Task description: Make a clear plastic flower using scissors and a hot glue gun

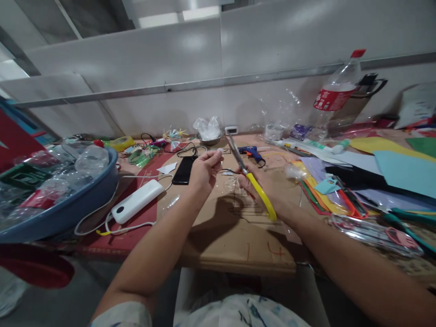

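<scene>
My right hand [254,184] grips a pair of scissors [260,195] with yellow handles. The metal blades point up and away, close together, near the fingertips of my left hand. My left hand [206,168] is closed in a pinch, thumb against fingers. Something small and pale may be at its fingertips, but I cannot make it out. Both hands are above a brown cardboard sheet [211,245] with dark drawn lines and red marks. Small clear plastic scraps [231,183] lie on the cardboard between the hands.
A blue basin [85,197] of plastic bottles stands left, beside a white power bank [138,202] with its cable and a black phone [184,170]. A blue glue gun [252,154] lies behind my hands. Coloured sheets [402,168] and a tall bottle [335,95] are at right.
</scene>
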`<state>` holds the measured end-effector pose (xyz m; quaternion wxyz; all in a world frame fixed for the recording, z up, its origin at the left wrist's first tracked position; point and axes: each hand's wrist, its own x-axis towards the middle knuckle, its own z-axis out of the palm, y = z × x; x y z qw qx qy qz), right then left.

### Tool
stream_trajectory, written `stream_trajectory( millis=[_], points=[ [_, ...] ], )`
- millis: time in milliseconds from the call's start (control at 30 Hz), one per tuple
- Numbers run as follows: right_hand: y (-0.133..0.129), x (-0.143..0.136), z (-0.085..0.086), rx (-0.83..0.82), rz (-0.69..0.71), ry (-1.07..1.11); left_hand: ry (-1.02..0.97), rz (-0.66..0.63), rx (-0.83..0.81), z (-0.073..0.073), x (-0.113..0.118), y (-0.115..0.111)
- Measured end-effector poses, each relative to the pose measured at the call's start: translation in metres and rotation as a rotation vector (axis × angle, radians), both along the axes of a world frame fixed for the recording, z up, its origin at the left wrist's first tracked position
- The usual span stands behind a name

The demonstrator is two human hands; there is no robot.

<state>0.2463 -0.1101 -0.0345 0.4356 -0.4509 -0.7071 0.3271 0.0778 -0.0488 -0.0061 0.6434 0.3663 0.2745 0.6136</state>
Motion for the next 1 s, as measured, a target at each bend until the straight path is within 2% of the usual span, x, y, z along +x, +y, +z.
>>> stream_trajectory(
  millis=[200, 367, 1000],
  points=[
    [-0.005, -0.006, -0.001, -0.009, 0.090, -0.078, -0.061, 0.139, 0.030, 0.002, -0.013, 0.010],
    [-0.004, -0.006, -0.002, 0.002, 0.139, -0.132, -0.046, 0.143, 0.053, 0.004, -0.014, 0.009],
    [-0.007, -0.006, 0.002, -0.014, 0.110, -0.133, -0.058, 0.144, 0.088, 0.000, -0.011, 0.011]
  ],
)
